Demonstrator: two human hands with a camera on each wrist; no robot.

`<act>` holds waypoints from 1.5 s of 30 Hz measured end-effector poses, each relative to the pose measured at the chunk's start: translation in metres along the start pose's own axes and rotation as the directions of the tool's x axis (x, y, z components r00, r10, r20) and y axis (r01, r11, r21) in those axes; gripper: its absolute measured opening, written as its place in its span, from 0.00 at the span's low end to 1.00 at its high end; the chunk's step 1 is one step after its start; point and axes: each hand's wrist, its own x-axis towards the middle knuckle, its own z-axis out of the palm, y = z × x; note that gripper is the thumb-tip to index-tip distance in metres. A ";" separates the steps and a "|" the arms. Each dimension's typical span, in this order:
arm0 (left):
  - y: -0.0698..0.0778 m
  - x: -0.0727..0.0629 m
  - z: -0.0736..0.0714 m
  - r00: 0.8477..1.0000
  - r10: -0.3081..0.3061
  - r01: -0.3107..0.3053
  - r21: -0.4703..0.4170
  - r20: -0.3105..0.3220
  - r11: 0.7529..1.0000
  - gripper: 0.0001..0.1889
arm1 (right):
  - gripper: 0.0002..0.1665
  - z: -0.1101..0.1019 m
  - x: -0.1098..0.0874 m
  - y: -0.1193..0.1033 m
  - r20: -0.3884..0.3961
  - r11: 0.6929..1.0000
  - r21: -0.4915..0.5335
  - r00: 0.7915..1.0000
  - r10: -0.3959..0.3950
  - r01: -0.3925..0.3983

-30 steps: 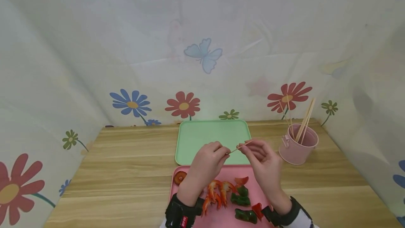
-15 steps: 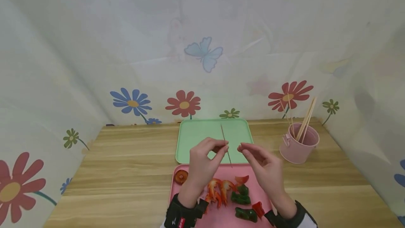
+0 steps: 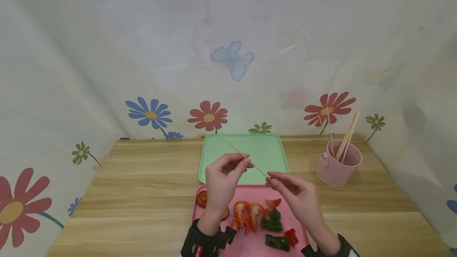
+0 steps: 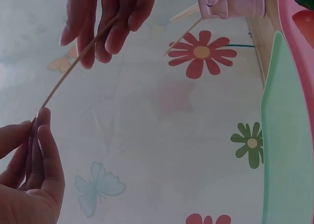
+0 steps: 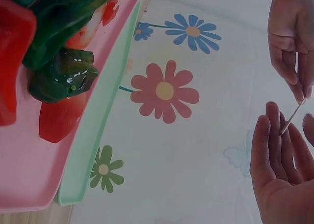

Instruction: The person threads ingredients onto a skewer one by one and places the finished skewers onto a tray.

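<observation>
A thin wooden skewer slants down to the right above the trays. My left hand pinches it partway along between thumb and fingertips. At its lower end is my right hand; in the right wrist view the skewer's end touches the right hand's fairly straight fingers, and the thumb stands apart. Below lies a pink tray with orange shrimp, green pepper pieces, red pieces and brown round slices. The left forearm hides part of this tray.
Behind the pink tray lies a light green tray. A pink bucket with several skewers stands on the wooden table at the right. A flower-printed cloth hangs behind and at both sides.
The skewer turned from pointing right, with its end at the right hand, to upright in the left hand's pinch, then leaned left. The right hand has lowered to its lower end.
</observation>
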 end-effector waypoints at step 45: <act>-0.010 -0.005 0.017 0.920 -0.177 -0.028 0.507 0.351 0.862 0.07 | 0.13 -0.024 0.004 0.003 -0.094 0.997 0.064 0.995 0.042 -0.036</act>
